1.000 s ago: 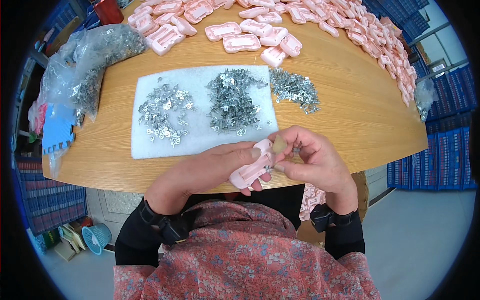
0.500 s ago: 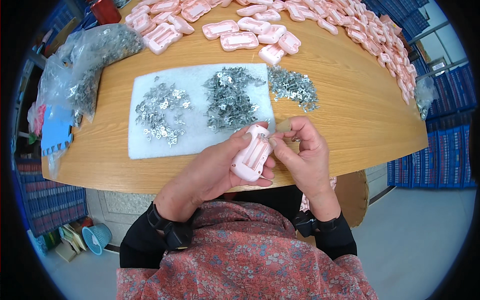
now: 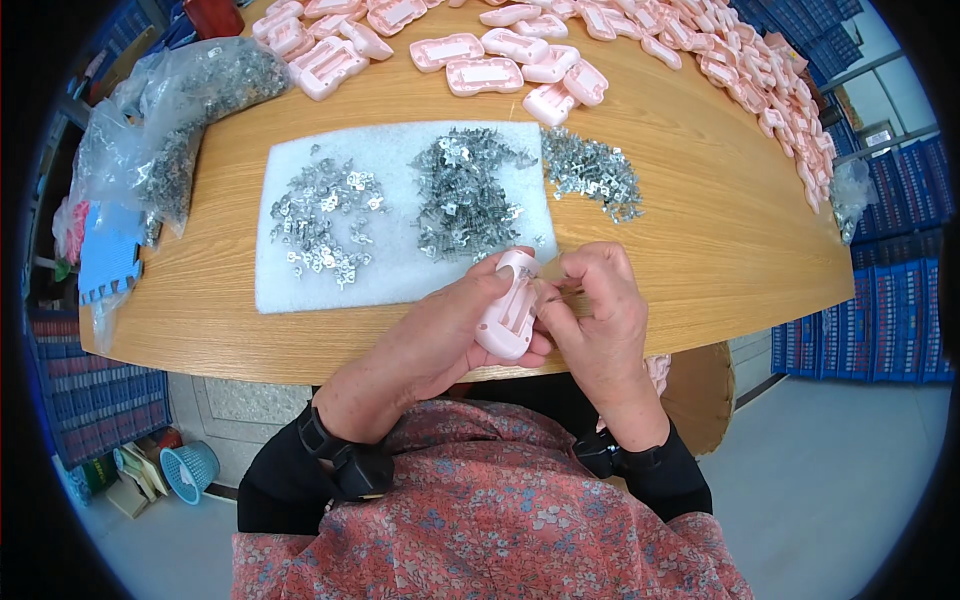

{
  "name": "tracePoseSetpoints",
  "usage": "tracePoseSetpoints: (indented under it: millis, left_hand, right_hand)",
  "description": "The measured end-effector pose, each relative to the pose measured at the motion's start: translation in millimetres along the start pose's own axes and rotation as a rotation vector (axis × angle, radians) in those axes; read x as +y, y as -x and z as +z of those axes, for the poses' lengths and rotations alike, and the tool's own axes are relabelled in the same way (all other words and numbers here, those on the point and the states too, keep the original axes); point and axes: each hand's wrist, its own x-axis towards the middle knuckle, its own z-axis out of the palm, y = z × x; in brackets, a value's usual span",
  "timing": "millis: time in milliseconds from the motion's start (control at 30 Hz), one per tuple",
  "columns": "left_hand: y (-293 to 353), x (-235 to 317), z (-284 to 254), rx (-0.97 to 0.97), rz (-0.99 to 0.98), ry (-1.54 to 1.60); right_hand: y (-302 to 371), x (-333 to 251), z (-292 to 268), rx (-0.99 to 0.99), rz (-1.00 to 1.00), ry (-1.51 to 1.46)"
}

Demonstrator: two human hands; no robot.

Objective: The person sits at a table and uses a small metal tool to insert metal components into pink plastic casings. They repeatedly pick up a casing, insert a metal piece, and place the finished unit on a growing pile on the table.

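Note:
A pale pink plastic casing, with a long recessed compartment facing up, rests tilted in my left hand, whose fingers wrap round it from the left and below. At the casing's upper right edge my right hand is pinched, thumb against forefinger; whatever lies between the tips is too small and covered to name. Just beyond, a white padded mat carries a loose scatter of small metal clips on its left and a denser heap of metal clips on its right.
Another heap of metal clips lies right of the mat. Several pink casings lie at the back, and a large pile of them lines the right edge. A clear bag of metal parts and a blue foam tile sit at left.
My right hand has turned slightly and its fingertips have come in closer against the casing's upper right edge. My left hand keeps hold of the casing, which is tilted a little more.

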Motion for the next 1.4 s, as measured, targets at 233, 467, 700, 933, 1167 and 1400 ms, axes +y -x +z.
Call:
tracePoseSetpoints:
  millis: [233, 467, 700, 933, 1167, 1400]
  left_hand:
    - [-2, 1, -2, -0.024, -0.025, -0.03]
    - [-2, 2, 0, 0.005, -0.036, -0.069]
    - [-3, 1, -1, 0.008, -0.038, -0.11]
    - [-2, -4, 2, -0.005, 0.011, -0.221]
    - [-2, -5, -1, -0.016, 0.007, -0.208]
    - [-1, -2, 4, 0.01, -0.015, -0.289]
  right_hand:
    - [-2, 18, -7, -0.11, 0.313, -0.368]
    - [-6, 15, -13, -0.183, 0.289, -0.302]
    - [-15, 2, -20, -0.219, 0.215, -0.117]
    - [-22, -10, -20, -0.283, 0.026, 0.105]
    - [-15, -8, -17, -0.229, 0.149, 0.022]
    - [-17, -14, -16, -0.259, 0.007, 0.155]
